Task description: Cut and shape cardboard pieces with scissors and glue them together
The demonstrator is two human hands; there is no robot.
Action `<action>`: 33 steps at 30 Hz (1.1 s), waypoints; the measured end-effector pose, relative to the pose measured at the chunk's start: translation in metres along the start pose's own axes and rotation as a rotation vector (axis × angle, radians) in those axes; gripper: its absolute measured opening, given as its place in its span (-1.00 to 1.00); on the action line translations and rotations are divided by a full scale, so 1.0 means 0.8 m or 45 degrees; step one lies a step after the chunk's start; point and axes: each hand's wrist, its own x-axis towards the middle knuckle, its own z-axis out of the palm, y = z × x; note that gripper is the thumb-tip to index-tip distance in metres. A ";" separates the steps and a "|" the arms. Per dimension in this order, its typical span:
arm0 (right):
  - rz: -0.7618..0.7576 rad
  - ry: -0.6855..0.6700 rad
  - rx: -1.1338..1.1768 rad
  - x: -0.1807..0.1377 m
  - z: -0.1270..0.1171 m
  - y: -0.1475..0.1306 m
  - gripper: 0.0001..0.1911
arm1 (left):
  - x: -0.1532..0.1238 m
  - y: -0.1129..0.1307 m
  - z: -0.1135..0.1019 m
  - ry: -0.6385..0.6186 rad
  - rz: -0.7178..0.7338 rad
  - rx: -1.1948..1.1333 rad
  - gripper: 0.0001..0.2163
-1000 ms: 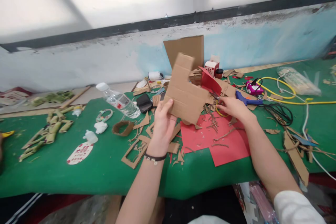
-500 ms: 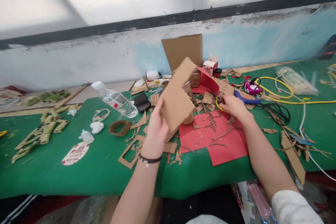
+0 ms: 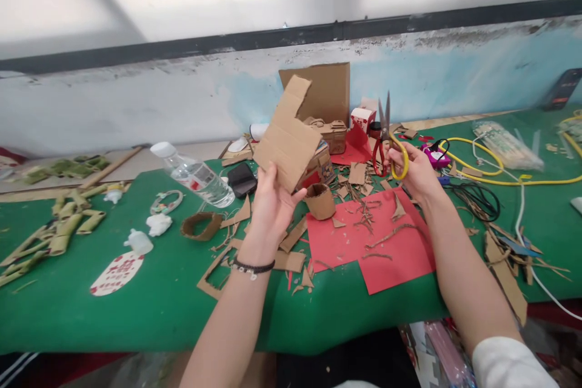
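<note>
An L-shaped piece of cardboard (image 3: 288, 139) is gripped at its lower edge by my left hand (image 3: 268, 206), raised above the table. My right hand (image 3: 411, 173) holds a pair of scissors (image 3: 385, 127) by one yellow and one red handle loop, blades pointing up and slightly parted. The scissors and the cardboard are apart. Below and between the hands lies red paper (image 3: 350, 236) strewn with thin cardboard strips. A small round cardboard cup (image 3: 320, 201) stands at the paper's left edge.
On the green tabletop (image 3: 159, 315), a water bottle (image 3: 195, 176) leans left, near a cardboard ring (image 3: 200, 226). Cardboard scraps lie around the middle. A yellow cable (image 3: 536, 180) and black cord (image 3: 477, 200) run at right. A large cardboard sheet (image 3: 330, 85) leans on the wall.
My right hand has picked the scissors up from among the scraps and raised them upright. My left hand has turned the cardboard and shifted it slightly left.
</note>
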 end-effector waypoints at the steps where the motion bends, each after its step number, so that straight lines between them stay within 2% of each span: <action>1: -0.050 0.052 -0.005 0.001 0.000 0.000 -0.54 | 0.003 0.001 0.003 -0.058 -0.010 0.016 -0.46; 3: -0.142 0.145 -0.029 0.002 0.001 0.001 -0.54 | 0.010 0.003 0.011 -0.184 0.007 0.082 -0.35; 5: -0.174 0.188 -0.010 0.003 0.003 0.004 -0.52 | 0.022 0.005 0.021 -0.238 0.077 0.148 -0.26; 8: -0.109 0.198 0.128 0.005 0.006 0.009 -0.49 | 0.052 0.006 0.036 -0.230 0.240 0.223 -0.33; 10: -0.061 0.219 0.224 0.005 0.009 0.011 -0.45 | 0.078 0.007 0.045 -0.171 0.397 0.250 -0.41; 13: -0.044 0.238 0.275 0.003 0.016 0.011 -0.46 | 0.113 0.010 0.054 -0.010 0.597 0.226 -0.42; 17: -0.064 0.227 0.408 -0.004 0.031 0.006 -0.45 | 0.141 0.019 0.051 0.177 0.748 0.114 -0.47; 22: 0.194 0.063 0.572 -0.016 0.053 0.000 -0.54 | 0.147 0.031 0.038 0.329 0.766 0.212 -0.54; 27: 0.152 -0.042 0.524 -0.033 0.069 -0.001 -0.58 | 0.137 0.029 0.046 0.349 0.694 0.263 -0.64; 29: 0.193 -0.116 0.429 -0.040 0.074 0.000 -0.57 | 0.134 0.026 0.050 0.326 0.652 0.253 -0.67; 33: 0.293 -0.248 0.022 -0.050 0.080 0.002 -0.47 | 0.135 0.023 0.050 0.233 0.495 0.152 -0.59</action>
